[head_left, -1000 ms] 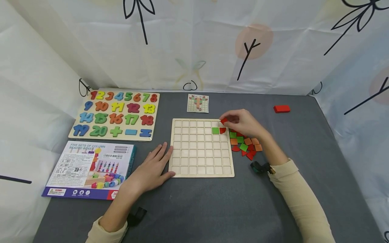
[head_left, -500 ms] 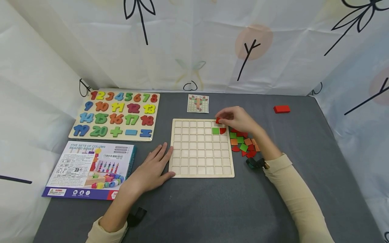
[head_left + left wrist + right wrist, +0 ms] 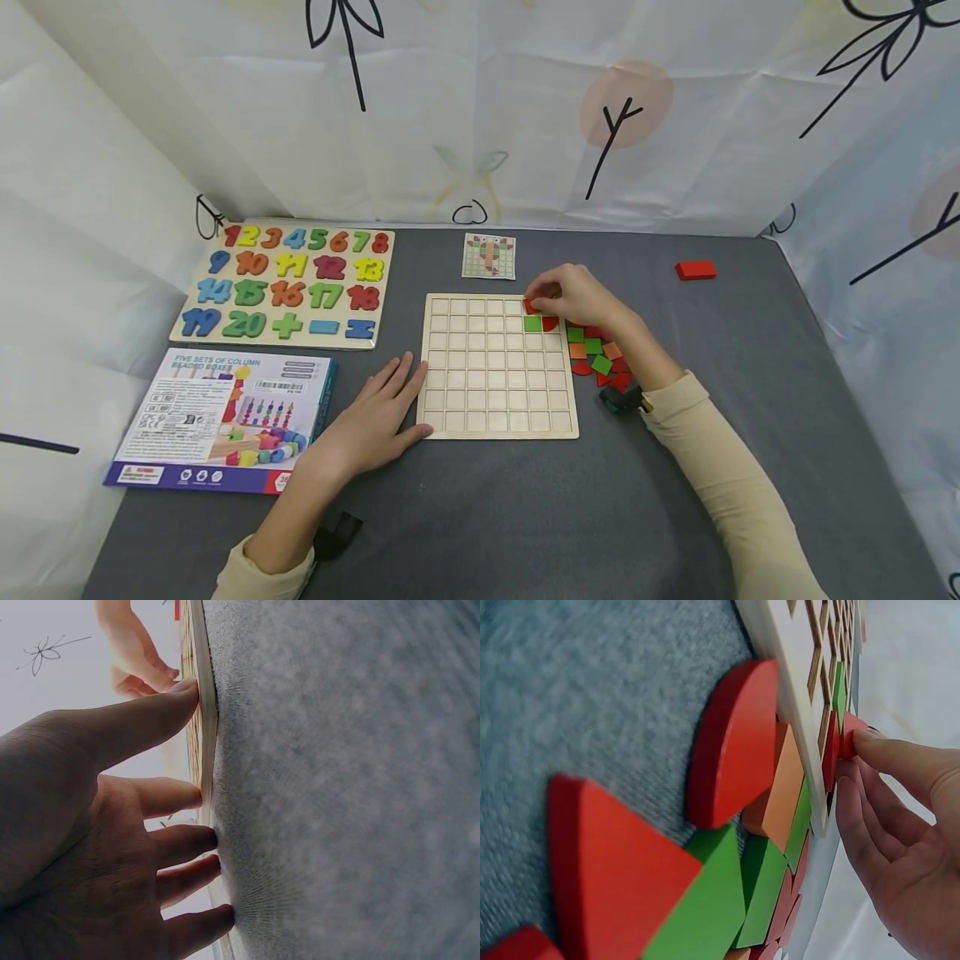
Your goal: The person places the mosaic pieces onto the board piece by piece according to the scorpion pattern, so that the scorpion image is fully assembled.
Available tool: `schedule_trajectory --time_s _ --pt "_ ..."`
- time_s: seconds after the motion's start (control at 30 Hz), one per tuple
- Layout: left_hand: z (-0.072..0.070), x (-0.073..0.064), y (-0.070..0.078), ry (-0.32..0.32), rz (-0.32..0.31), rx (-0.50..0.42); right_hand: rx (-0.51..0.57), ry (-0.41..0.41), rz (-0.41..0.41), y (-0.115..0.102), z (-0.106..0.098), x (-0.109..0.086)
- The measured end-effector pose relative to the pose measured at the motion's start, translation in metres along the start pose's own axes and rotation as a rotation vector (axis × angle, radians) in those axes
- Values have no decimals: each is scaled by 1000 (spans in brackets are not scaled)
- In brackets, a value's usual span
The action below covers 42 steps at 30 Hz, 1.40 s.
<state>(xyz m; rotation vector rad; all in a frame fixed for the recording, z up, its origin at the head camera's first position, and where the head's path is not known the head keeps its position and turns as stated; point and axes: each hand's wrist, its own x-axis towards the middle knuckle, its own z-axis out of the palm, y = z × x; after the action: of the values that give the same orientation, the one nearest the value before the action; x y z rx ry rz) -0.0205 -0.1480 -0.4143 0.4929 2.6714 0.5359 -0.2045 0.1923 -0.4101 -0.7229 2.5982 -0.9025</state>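
Note:
A wooden grid board [image 3: 495, 367] lies on the grey table. Near its top right, a green square tile [image 3: 532, 323] and a red quarter-round tile [image 3: 550, 322] sit in adjoining cells. My right hand [image 3: 573, 296] pinches a red tile [image 3: 850, 733] between thumb and fingers, over the top-row cell just behind the green square; the fingers hide part of it. My left hand [image 3: 375, 417] rests with spread, straight fingers at the board's left edge, thumb and index touching the rim. Beside the board's right edge lies a loose pile of red, green and orange tiles [image 3: 602, 363].
Behind the board is a small pattern card [image 3: 488, 255]. A number puzzle board [image 3: 279, 333] and a boxed bead set [image 3: 217, 421] occupy the left side. One red block [image 3: 696, 270] lies at the back right. White printed cloth [image 3: 480, 125] hangs around the table.
My right hand has moved left along the board's top row with the red tile, from the corner cell to the one behind the green square. The left hand stays put.

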Motion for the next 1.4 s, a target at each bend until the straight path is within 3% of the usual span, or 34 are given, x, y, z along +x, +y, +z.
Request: schedule_trajectory --time_s 1.4 --pt "-2 -1 2 1 3 12 -47 -32 -41 -2 0 0"
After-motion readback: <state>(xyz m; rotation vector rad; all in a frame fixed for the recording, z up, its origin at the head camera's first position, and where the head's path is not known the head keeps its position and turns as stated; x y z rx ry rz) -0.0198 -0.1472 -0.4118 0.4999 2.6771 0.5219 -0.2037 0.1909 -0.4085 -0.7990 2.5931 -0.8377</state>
